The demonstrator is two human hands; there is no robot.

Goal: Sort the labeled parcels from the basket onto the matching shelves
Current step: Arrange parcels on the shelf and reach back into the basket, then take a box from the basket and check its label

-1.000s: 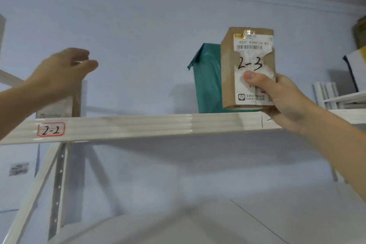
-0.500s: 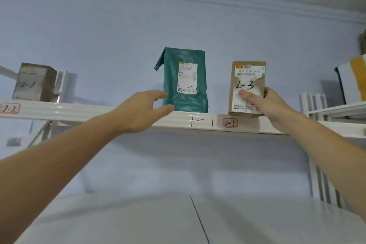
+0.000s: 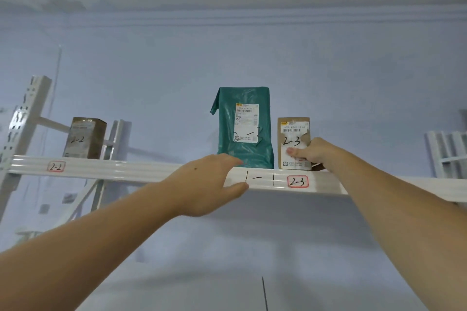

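1. While the brown parcel marked 2-3 stands upright on the shelf above the 2-3 tag, it is gripped by the right hand.
2. Just left of it, apparently touching, a green parcel stands.
3. The left hand is held relaxed at the shelf edge, grasping nothing.
4. Placement is judged nearly done; release and a fresh parcel are called for next.
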